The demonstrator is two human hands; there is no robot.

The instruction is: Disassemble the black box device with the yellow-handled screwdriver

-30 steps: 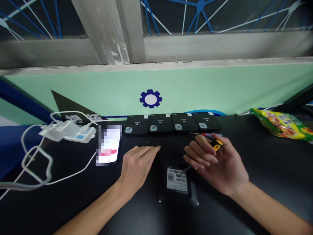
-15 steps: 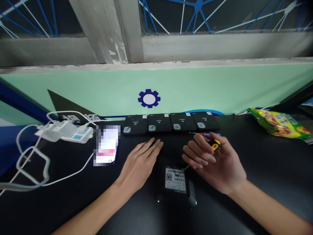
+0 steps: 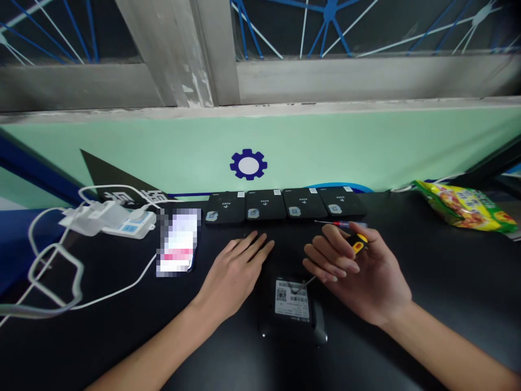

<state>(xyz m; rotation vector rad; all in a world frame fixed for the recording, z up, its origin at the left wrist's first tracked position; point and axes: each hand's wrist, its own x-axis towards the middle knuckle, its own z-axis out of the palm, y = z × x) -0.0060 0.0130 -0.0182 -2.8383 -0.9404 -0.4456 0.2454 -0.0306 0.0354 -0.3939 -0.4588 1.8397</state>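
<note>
Over the square black plastic device (image 3: 293, 310), the right hand (image 3: 366, 282) curls round a yellow-and-black screwdriver (image 3: 359, 246), best held steady, the left hand (image 3: 235, 276) loosely spread.

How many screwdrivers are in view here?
2. The yellow-and-black screwdriver is in the right hand, its tip over a white label. The red-and-blue screwdriver lies beyond that hand, before the row of black boxes. More could be hidden.

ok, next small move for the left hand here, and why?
Probably bring the left hand onto the left edge of the black device to steady it: the right hand holds a screwdriver slanting down over the white label, while the left lies open, fingers pointing past the device, gripping nothing visible.
</note>
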